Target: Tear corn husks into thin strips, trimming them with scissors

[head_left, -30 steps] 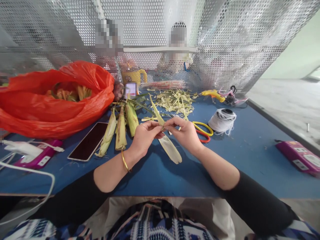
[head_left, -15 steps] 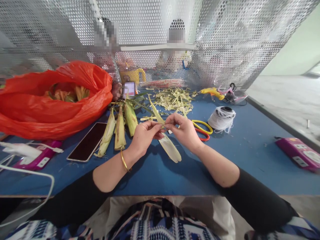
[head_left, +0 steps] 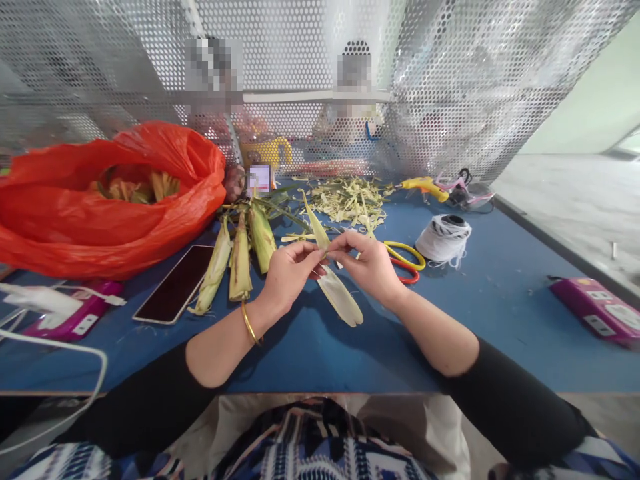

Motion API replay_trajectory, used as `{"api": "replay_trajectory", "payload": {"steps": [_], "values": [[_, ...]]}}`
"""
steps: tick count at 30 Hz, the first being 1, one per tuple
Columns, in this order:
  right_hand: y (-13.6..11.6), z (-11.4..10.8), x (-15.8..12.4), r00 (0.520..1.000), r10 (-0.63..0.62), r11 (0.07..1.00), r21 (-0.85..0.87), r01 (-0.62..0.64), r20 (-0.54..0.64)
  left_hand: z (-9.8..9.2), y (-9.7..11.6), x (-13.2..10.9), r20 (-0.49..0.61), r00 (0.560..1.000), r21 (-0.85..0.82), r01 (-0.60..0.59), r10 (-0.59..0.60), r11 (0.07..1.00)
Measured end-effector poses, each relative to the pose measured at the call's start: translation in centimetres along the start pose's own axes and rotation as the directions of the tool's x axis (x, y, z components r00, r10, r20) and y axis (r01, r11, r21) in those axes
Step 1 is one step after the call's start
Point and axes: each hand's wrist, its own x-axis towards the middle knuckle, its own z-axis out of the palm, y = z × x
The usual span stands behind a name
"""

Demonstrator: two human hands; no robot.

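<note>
A pale green corn husk [head_left: 341, 300] slants between my hands, its narrow end pointing away from me and its broad end toward me. My left hand [head_left: 295, 272] pinches it near the middle, thumb against the fingers. My right hand [head_left: 365, 261] meets the left one fingertip to fingertip, also pinching the husk at its middle. The gathered part of the husk is mostly hidden by my fingers. Scissors with yellow and red handles [head_left: 413, 255] lie just beyond my right hand, their blades partly covered. To the left of my left hand lie several corn husk bundles [head_left: 241, 267].
Behind my hands is a heap of husk scraps [head_left: 350, 200]. A red plastic bag [head_left: 195, 220] and a phone [head_left: 175, 283] are at left. At right are a white thread spool [head_left: 444, 239], a yellow glue gun [head_left: 425, 187] and a purple power strip [head_left: 595, 307]. A perforated screen [head_left: 290, 40] stands behind.
Both hands keep their pinch on the corn husk in nearly the same place. The husk's far tip has shifted very slightly to the right.
</note>
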Motion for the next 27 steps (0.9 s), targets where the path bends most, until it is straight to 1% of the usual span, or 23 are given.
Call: {"api": "replay_trajectory", "payload": {"steps": [2,5,9,14,20,25,27], "values": [[-0.18,0.04,-0.03,0.999,0.038,0.999,0.027,-0.038,-0.014,-0.02,-0.1,0.0,-0.006,0.999,0.043,-0.035,0.035,0.998],[-0.38,0.07,0.0,0.998,0.055,0.997,0.046,-0.054,-0.027,-0.09,-0.16,-0.04,0.005,0.998,0.091,-0.067,0.067,0.994],[-0.48,0.01,0.04,0.996,0.088,0.996,0.036,-0.087,-0.032,-0.04,-0.07,-0.2,0.02,0.996,0.097,-0.086,0.084,0.992],[-0.41,-0.13,0.07,0.995,0.094,0.995,0.04,-0.094,-0.015,0.03,0.01,-0.18,0.018,0.998,0.084,-0.069,0.067,0.994],[-0.06,-0.1,0.19,0.999,0.038,0.992,0.116,-0.042,0.039,-0.27,0.3,-0.19,0.031,1.0,0.038,-0.007,0.006,0.999],[0.32,0.07,0.37,0.985,0.154,0.95,0.263,-0.17,0.08,-0.12,0.51,-0.33,0.025,1.0,0.076,-0.01,0.008,0.997],[0.41,0.14,0.41,0.979,0.183,0.931,0.304,-0.201,0.086,0.01,0.46,-0.32,0.009,1.0,0.087,0.0,-0.001,0.996]]}}
